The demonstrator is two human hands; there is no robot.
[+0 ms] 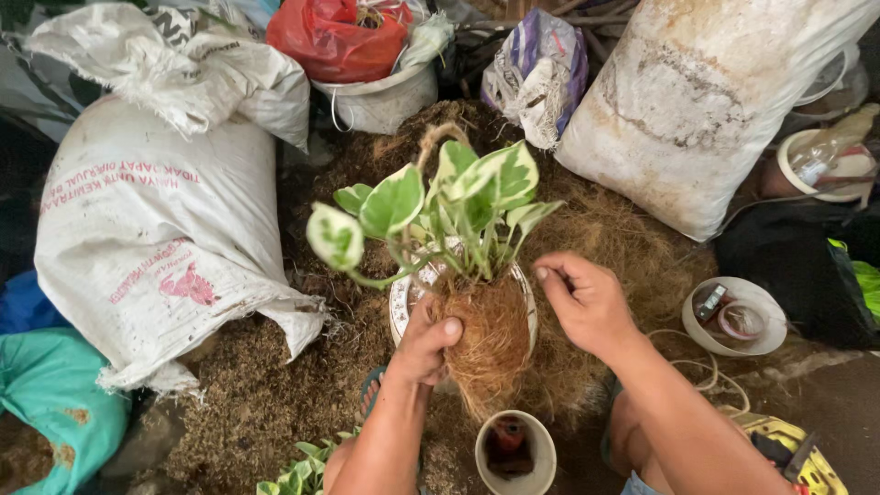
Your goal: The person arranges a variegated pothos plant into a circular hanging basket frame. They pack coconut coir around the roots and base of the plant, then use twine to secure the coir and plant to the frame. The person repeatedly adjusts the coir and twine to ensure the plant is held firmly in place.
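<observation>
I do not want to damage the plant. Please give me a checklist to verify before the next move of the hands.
1. Left hand grips the fibre-wrapped root ball: ok.
2. Right hand is free, fingers curled, just beside the ball: ok.
3. Variegated leaves clear of both hands: ok.
4. Plate lies under the ball: ok.
5. Fibre wrap closed all around: cannot tell.
6. White cup below, clear of the ball: ok.

Soft even daylight, dim corners, sharp focus.
</observation>
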